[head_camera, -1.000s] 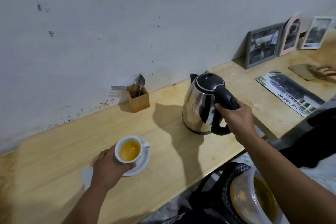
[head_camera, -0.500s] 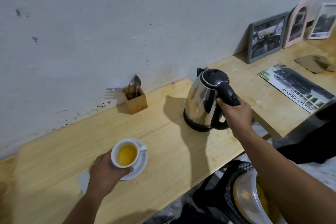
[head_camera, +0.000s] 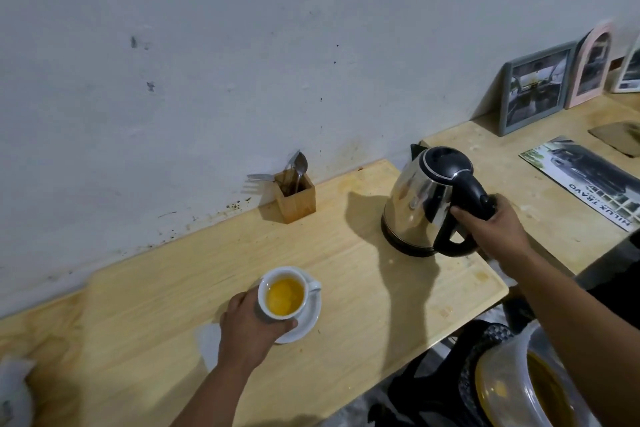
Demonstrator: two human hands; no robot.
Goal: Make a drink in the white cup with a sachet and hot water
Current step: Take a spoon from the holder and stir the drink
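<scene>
White cup [head_camera: 284, 295]: small, round, glazed ceramic with a loop handle on its right side; it holds an opaque yellow-orange liquid and sits on a white saucer [head_camera: 306, 324] near the front-left of the bench.
Left hand [head_camera: 250, 326]: wrapped around the cup's near-left wall, fingers curled close on it, thumb lying along the near side over the saucer's rim.
Kettle [head_camera: 420, 199]: polished steel body, tapering upward, mirror-bright with reflections; black plastic lid, spout, base ring and curved handle. It stands upright on the bench, to the right of and farther back than the cup, well apart from it.
Right hand [head_camera: 493, 227]: closed around the kettle's black handle from the right, fingers wrapped tight on the grip.
Bench [head_camera: 173, 288]: pale wood planks with visible grain, rounded near-right corner, faint brown stains near the wall.
Cutlery holder [head_camera: 295, 199]: square wooden box against the wall, holding metal spoons, a fork leaning out to the left.
Wall [head_camera: 242, 45]: flat grey-white plaster, speckled and scuffed.
Picture frames [head_camera: 535, 88]: grey rectangular one, pink arched one and a white one leaning on the wall at far right.
Brochure [head_camera: 585, 177]: glossy printed sheet lying flat on the right-hand surface.
White paper [head_camera: 207, 343]: thin pale piece lying flat on the bench, just left of the left hand; I cannot tell what it is.
</scene>
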